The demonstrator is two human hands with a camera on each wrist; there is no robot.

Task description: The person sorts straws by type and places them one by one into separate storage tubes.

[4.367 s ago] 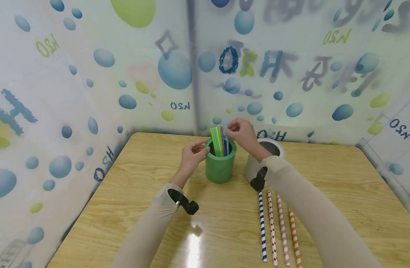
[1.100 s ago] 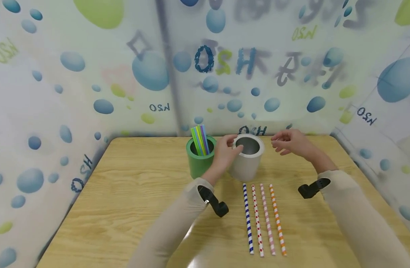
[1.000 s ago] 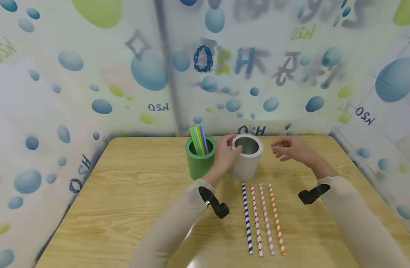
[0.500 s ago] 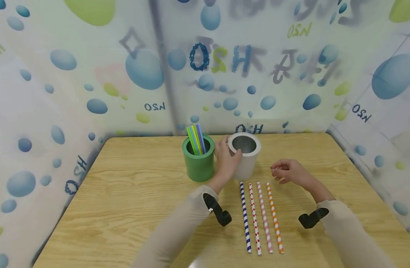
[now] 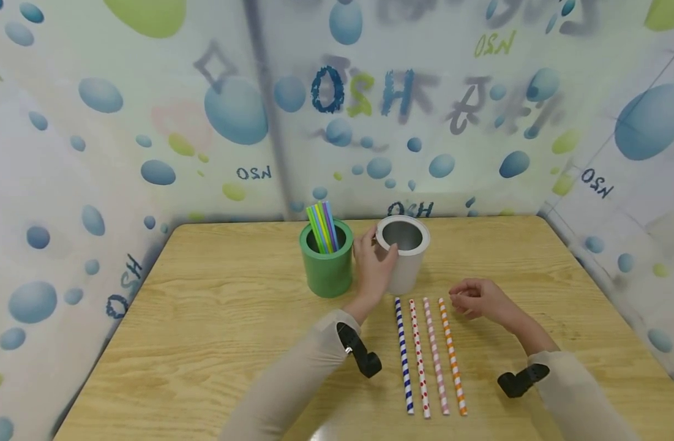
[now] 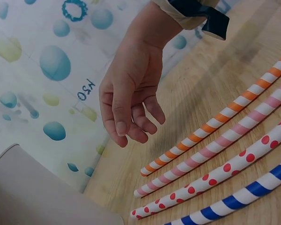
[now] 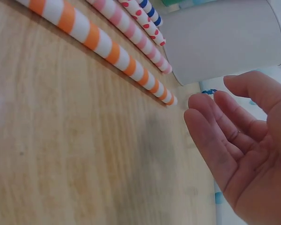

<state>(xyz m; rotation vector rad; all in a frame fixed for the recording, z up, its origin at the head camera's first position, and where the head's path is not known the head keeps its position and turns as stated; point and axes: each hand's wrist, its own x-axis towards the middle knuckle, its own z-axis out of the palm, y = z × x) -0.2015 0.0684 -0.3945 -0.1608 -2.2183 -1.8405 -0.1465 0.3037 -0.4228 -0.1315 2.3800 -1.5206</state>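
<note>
My left hand (image 5: 374, 263) holds the left side of a white cylindrical pot (image 5: 407, 269), thumb at the front below the rim and fingers round the far left. The pot looks empty inside. My right hand (image 5: 482, 300) hovers with loosely bent fingers just right of the upper end of an orange-striped paper straw (image 5: 452, 355); in the right wrist view nothing lies between its fingers. Left of that straw lie a pink-striped straw (image 5: 436, 355), a red-dotted straw (image 5: 419, 358) and a blue-striped straw (image 5: 404, 355), side by side on the table.
A green pot (image 5: 328, 275) stands left of the white one, with several thin coloured plastic straws (image 5: 322, 226) leaning in it. The wooden table (image 5: 215, 318) meets a patterned backdrop (image 5: 232, 184) at its back edge.
Earlier my right hand pinched a blue straw over the green pot while my left held that pot. Since then my left hand has taken hold of the white pot; my right has come down toward the paper straws.
</note>
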